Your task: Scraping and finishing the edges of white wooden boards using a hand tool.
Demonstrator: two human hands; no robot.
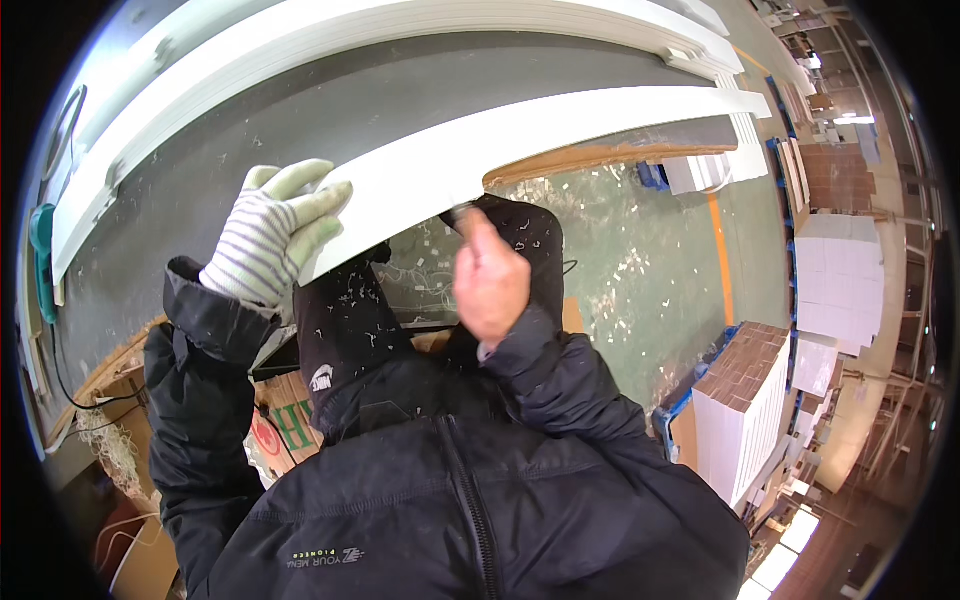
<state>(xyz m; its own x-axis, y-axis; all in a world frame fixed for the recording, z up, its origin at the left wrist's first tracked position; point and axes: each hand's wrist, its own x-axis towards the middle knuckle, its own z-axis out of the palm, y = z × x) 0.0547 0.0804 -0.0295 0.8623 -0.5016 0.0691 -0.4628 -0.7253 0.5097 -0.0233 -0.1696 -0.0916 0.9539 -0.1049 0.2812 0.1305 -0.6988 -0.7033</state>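
A long white panel (420,150) lies across the workbench, its near end jutting past the bench edge over my lap. My left hand (270,225), in a white and grey striped glove, grips that end, with fingers on the top face. My right hand (490,278) is bare and closed around a small hand tool (462,210). Only the tool's dark tip shows; the fist covers the rest, so its exact kind is unclear. The tip meets the panel's near edge, close to a step where the panel narrows.
Long white profiles (330,32) lie along the far side of the dark workbench (200,180). A teal tool (42,240) with a cord sits at the left. White scraps dot the green floor (640,250). A stack of white panels (735,420) stands on a blue pallet at right.
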